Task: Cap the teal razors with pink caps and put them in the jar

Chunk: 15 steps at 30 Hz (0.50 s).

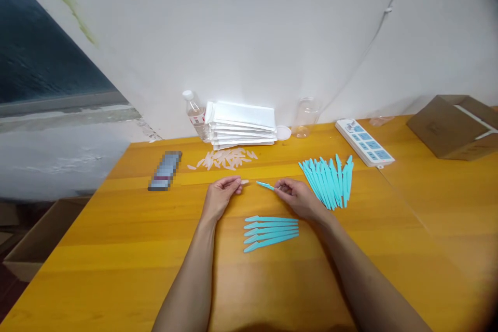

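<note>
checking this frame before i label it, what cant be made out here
Head view, the only one:
- Dark flat object: pixelated, its face unreadable.
- Water bottle label: too small to read.
- Small clear cap in the left hand: mostly covered by fingertips.
- Teal razor in the right hand: handle hidden in the fingers.
- Cardboard box: cut off by the right edge.

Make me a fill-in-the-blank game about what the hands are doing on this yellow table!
1. The right hand pinches a thin ____-coloured razor.
2. The left hand holds a small clear cap, taken to be like those in the pile of caps lying in front of the ____ of white packets.
3. The row of finished razors lies ____ the two hands, nearer the person.

Missing words: turquoise; stack; between
</note>
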### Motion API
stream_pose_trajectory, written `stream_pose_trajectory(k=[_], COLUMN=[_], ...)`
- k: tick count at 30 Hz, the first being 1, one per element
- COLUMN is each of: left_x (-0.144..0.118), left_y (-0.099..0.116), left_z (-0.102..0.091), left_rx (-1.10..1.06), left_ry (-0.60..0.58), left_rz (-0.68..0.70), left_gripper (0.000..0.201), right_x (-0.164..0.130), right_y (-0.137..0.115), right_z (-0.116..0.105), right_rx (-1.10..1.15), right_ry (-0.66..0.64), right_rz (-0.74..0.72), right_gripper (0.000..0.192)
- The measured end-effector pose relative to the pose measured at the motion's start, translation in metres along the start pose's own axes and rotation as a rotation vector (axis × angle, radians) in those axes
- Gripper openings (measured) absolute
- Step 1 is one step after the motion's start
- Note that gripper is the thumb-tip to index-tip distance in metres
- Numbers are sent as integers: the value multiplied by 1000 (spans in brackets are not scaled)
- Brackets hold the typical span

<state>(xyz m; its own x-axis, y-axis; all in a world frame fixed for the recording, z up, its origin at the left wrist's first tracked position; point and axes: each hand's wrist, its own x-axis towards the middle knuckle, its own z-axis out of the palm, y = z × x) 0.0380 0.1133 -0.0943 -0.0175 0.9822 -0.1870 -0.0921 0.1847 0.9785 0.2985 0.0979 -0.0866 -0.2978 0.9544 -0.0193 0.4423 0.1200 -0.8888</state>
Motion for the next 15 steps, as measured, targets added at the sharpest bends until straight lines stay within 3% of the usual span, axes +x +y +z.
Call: stream_pose_trajectory(k=[5,12,15], left_x=[-4,-8,-15], left_y=[-1,-4,0], left_z=[5,16,21], left_rx=[99,182,351], left_ry=[-107,-168,-245], left_rz=[22,48,48], left_gripper=[42,41,39], right_x=[4,4,2], right_y=[4,3,0], right_z=[1,-1,1], right_rx=[231,239,175], right_ry=[-101,-121,-125], right_rz=[114,109,67], right_gripper=[33,34,32])
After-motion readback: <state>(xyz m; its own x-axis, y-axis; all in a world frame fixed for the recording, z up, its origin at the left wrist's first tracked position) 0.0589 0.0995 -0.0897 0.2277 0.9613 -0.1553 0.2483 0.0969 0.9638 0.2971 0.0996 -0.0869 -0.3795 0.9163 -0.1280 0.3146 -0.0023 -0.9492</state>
